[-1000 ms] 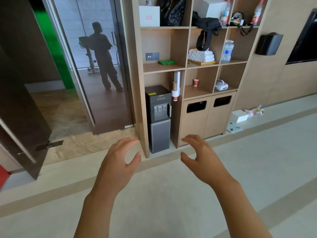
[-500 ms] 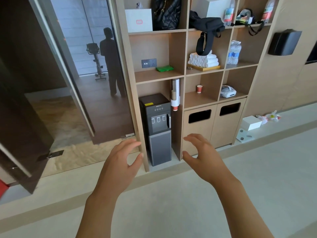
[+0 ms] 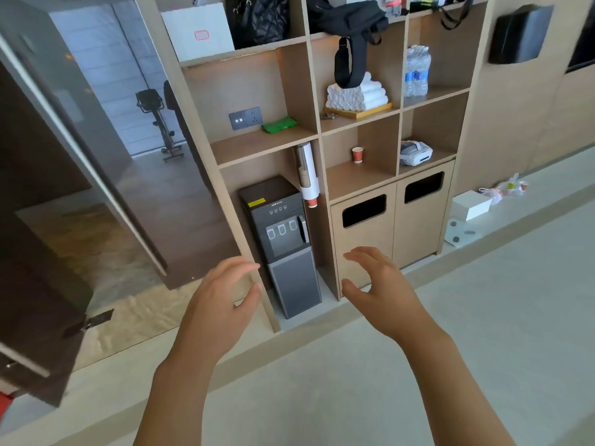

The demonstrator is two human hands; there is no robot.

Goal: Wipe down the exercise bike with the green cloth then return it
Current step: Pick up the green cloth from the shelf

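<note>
A folded green cloth [image 3: 278,123] lies on a shelf of the wooden shelving unit [image 3: 257,146], next to a grey wall socket. The exercise bike [image 3: 157,123] shows only as a reflection in the glass door at the left. My left hand [image 3: 222,304] and my right hand [image 3: 376,284] float side by side well below the cloth, in front of the water dispenser. Both have loosely spread fingers and hold nothing.
A dark water dispenser [image 3: 283,243] stands in the bottom left bay. White rolled towels [image 3: 357,93], a water bottle pack [image 3: 417,70], a paper cup [image 3: 357,154] and bags fill other shelves. A dark door [image 3: 35,252] hangs open at left. A white box [image 3: 471,206] sits on the floor at right.
The view has closed in on the shelving, so the green cloth looks larger and nearer. Both hands stay raised and empty in much the same pose.
</note>
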